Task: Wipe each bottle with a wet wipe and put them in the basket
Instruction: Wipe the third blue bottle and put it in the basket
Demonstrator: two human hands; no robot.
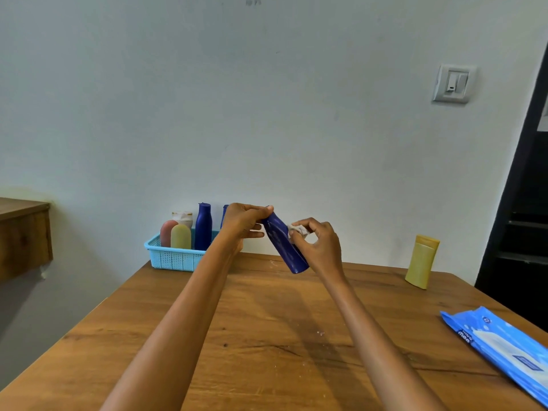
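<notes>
A dark blue bottle [281, 244] hangs tilted above the far part of the wooden table, its cap end up and to the left. My left hand [241, 222] pinches that cap end. My right hand [318, 244] pinches a crumpled white wet wipe [298, 230] against the bottle's side. A light blue basket [173, 258] stands at the table's far left edge. It holds several upright bottles: a pink one [167, 232], a yellow one [181, 237], a white one [183, 216] and a dark blue one [203, 226]. A yellow bottle [422, 261] stands alone at the far right.
A blue pack of wet wipes [501, 348] lies at the table's right edge. The table [267, 336] butts against a pale wall. A wooden shelf [23, 235] juts out at the left, and a dark doorway lies at the right.
</notes>
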